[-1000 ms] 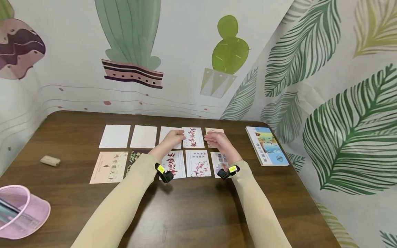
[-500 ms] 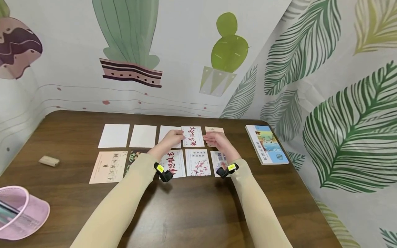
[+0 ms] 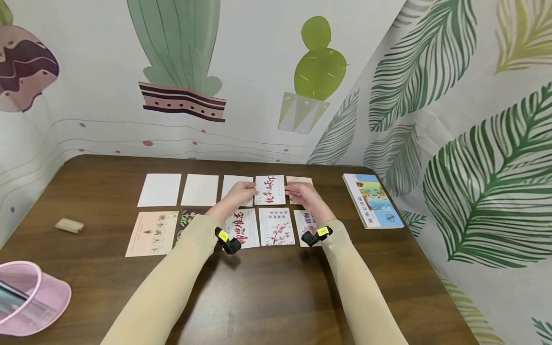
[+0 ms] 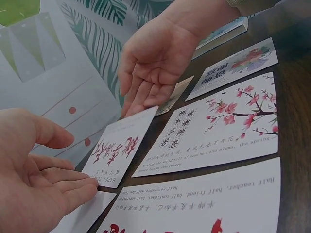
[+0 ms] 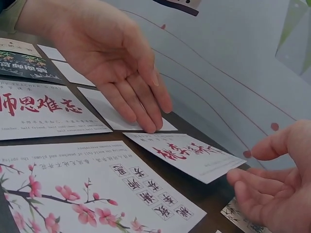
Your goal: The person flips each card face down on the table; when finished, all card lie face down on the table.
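Observation:
A white card with red brush lettering (image 3: 270, 190) sits in the back row between my two hands. My left hand (image 3: 238, 193) touches its left edge with nearly straight fingers, the thumb raised above. From the opposite side, the fingertips of my right hand (image 3: 304, 195) meet the right edge, which looks slightly lifted in the right wrist view. Part of a blank white card (image 3: 230, 185) lies beneath my left hand; a peach card (image 3: 298, 180) is partly covered by my right. The plum-blossom card (image 3: 277, 227) lies just in front, beside another red-lettered card (image 3: 243, 227).
Two more blank cards (image 3: 160, 190) lie at the back left, above a peach printed card (image 3: 152, 234) and a dark floral card (image 3: 184, 218). A blue-and-white book (image 3: 373, 201) rests at right. A pink pen holder (image 3: 51, 299) and a small wooden block (image 3: 69, 225) are at left.
The red-lettered card between my hands has shifted slightly right, away from the blank card. Both hands stay almost in place.

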### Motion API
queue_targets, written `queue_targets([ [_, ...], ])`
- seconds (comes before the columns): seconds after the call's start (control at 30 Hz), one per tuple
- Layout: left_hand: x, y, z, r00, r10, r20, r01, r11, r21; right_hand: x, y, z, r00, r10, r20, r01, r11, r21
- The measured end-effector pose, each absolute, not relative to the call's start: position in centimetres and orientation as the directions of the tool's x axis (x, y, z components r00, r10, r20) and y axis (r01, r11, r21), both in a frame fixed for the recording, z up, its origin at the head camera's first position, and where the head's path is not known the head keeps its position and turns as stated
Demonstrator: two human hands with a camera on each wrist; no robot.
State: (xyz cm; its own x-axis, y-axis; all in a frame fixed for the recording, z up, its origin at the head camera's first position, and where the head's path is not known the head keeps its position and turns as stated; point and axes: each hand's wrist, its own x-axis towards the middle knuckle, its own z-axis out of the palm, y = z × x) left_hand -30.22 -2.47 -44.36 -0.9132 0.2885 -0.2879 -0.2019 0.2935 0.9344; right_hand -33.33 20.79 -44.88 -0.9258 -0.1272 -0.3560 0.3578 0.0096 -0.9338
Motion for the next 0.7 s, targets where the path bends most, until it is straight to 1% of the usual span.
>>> queue_targets([
  [0.17,-30.2,-2.5,-44.3,-0.918,0.286,-0.276,-0.189,0.299,0.935,-33.2,20.4,-44.6,-0.928,-0.144,-0.343,0.351,-0.034,-0.936],
  [0.3,-30.1,-2.6,-44.3,-0.916,0.286,-0.283,-0.196,0.296,0.935,-33.6,20.0,-45.2,-0.937,-0.115,-0.330,0.333,-0.008,-0.943],
  [0.37,-30.1,-2.6,-44.4,-0.914,0.288,-0.284,-0.199,0.293,0.935,-33.9,19.8,-45.7,-0.943,-0.134,-0.306,0.312,-0.029,-0.950],
  [0.4,-30.1,-2.7,-44.4,-0.914,0.291,-0.282,-0.197,0.291,0.936,-33.9,19.9,-46.0,-0.945,-0.144,-0.294,0.302,-0.036,-0.952],
  [0.47,-30.2,-2.7,-44.5,-0.913,0.296,-0.279,-0.194,0.286,0.938,-35.8,21.0,-48.7,-0.950,-0.198,-0.240,0.260,-0.080,-0.962],
  [0.53,-30.3,-2.7,-44.6,-0.915,0.293,-0.276,-0.190,0.291,0.938,-36.4,21.4,-49.9,-0.947,-0.219,-0.235,0.262,-0.104,-0.959],
  [0.63,-30.3,-2.6,-44.6,-0.918,0.283,-0.277,-0.188,0.305,0.934,-36.7,21.2,-50.4,-0.948,-0.203,-0.245,0.257,-0.038,-0.966],
  [0.7,-30.3,-2.5,-44.6,-0.920,0.269,-0.284,-0.193,0.318,0.928,-34.8,19.9,-47.9,-0.940,-0.170,-0.297,0.296,0.029,-0.955],
])
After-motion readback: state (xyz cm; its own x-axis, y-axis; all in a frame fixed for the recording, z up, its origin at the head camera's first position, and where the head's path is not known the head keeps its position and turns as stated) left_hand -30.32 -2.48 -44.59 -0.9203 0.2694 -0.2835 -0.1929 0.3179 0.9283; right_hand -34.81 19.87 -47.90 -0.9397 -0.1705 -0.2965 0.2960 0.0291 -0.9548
